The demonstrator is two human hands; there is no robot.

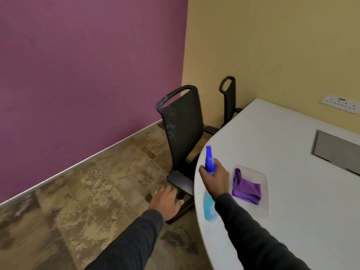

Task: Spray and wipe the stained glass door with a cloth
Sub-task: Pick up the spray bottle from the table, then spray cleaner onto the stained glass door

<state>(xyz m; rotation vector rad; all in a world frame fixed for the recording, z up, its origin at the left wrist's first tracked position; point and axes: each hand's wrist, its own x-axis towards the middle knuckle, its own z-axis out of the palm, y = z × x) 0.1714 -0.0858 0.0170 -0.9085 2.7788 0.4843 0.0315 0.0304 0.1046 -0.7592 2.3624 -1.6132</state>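
Gripping bottle (210, 162) in my right hand (215, 180), nozzle up | cloth (246, 187) on counter (292, 152) just right of it, nearer than my slack, empty left hand (166, 201) | door unseen

I saw my right hand (214, 177) wrapped around the neck of the blue spray bottle (210, 162) at the white worktop (292, 145) edge. Purple cloth (246, 187) lay in a clear tray (263, 203) just beside it. Left hand (166, 201) hung open over the floor (87, 191), near a black chair (181, 123).
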